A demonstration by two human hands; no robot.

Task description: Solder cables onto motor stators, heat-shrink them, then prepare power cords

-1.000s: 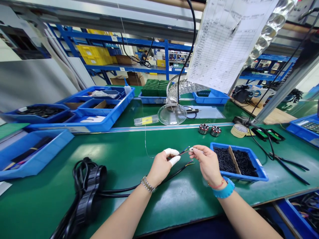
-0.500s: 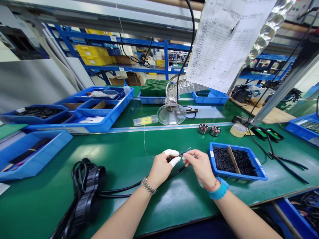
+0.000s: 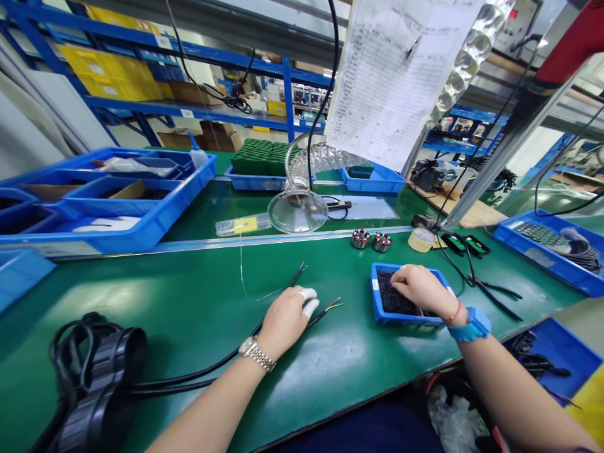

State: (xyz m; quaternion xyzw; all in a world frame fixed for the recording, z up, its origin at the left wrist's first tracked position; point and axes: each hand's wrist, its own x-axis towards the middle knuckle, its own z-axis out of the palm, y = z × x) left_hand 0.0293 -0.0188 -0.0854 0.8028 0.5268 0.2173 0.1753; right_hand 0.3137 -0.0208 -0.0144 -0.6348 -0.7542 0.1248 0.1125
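Note:
My left hand (image 3: 285, 318), with white finger cots on thumb and forefinger, rests over two black cables on the green bench. Its fingertips are slightly apart, and I see nothing between them. One cable end (image 3: 298, 274) with bared wires points away beyond the hand; the other cable end (image 3: 330, 306), with coloured wires, sticks out to the right of the thumb. My right hand (image 3: 419, 289) reaches into a small blue bin (image 3: 375, 296) of short black tube pieces (image 3: 396, 302). Its fingers are pinched together at the pieces; whatever they hold is hidden.
Coiled black cable (image 3: 94, 371) lies at the left front. Two motor stators (image 3: 370, 239), a tape roll (image 3: 421, 240) and pliers (image 3: 497, 296) lie behind and right of the bin. A clear fume funnel (image 3: 297, 212) stands mid-bench, with a thin solder wire (image 3: 243, 270) nearby.
My right hand has left the cable end and moved right into the bin. My left hand has let the cable end go and lowered over the cables. The view has turned right.

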